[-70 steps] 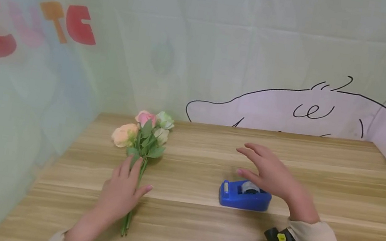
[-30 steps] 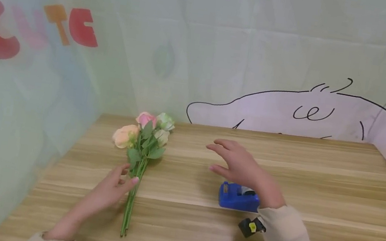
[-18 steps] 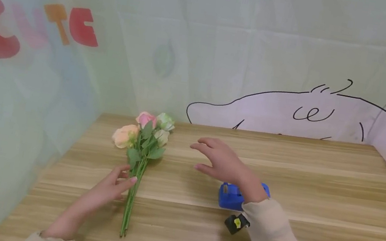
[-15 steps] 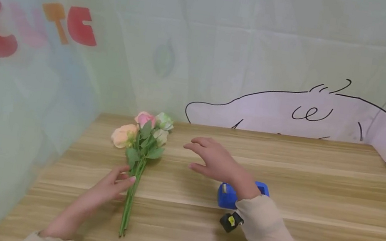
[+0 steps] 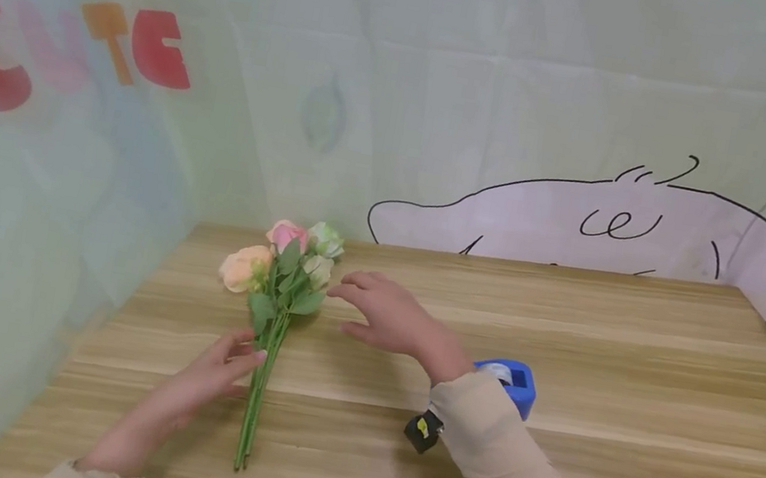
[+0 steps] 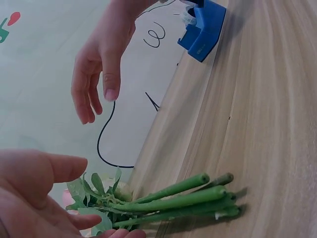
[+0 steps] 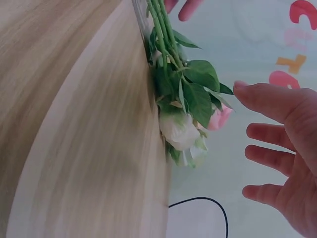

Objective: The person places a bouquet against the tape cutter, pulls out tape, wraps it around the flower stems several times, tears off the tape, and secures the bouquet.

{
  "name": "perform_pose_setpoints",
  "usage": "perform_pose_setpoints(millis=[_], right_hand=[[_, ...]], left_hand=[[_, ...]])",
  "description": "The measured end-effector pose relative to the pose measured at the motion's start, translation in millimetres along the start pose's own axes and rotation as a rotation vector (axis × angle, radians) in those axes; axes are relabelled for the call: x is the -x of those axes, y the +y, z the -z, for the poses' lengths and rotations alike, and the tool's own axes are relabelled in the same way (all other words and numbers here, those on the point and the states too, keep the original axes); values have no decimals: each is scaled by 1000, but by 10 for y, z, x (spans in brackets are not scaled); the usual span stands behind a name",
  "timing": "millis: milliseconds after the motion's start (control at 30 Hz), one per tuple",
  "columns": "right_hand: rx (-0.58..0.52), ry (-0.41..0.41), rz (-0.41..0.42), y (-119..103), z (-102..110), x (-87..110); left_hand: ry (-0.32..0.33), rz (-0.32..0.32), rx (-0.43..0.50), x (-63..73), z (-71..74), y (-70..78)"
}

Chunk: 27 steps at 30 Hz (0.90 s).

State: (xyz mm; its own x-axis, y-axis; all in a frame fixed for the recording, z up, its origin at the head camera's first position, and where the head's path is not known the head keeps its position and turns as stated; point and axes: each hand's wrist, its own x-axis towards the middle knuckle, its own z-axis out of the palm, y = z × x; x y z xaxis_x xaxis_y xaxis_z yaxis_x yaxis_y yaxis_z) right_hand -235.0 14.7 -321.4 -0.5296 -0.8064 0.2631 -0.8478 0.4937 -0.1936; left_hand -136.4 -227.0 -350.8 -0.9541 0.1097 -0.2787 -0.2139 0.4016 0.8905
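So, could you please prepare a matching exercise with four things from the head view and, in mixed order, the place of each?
1. blue plastic tape dispenser
2. round peach flower
3. left hand
4. right hand

A. beside the long green stems
B. between the pink bloom and the dispenser, holding nothing
C. partly hidden behind the beige fabric sleeve
D. lying just left of the pink bloom

Right pairs: 1-C, 2-D, 3-A, 4-B

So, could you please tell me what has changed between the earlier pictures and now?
The right grip swept left from over the blue tape dispenser toward the flowers. The left grip drew back from over the stems to their left. Nothing is held; flowers and dispenser stayed put.
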Motion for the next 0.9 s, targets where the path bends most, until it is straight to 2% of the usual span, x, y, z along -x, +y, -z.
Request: perform_pose_setpoints(millis=[400,600,900], right_hand=[[-3,-34,5,-31,-102,-131],[21,-33,44,-63,-211,-235],[-48,-53,99,-156,-306,-339]], left_hand=[[-18,27,36,-19,-3,41],[-23,33,54,-19,10,1],[-40,63,79,-32,-12,-58]])
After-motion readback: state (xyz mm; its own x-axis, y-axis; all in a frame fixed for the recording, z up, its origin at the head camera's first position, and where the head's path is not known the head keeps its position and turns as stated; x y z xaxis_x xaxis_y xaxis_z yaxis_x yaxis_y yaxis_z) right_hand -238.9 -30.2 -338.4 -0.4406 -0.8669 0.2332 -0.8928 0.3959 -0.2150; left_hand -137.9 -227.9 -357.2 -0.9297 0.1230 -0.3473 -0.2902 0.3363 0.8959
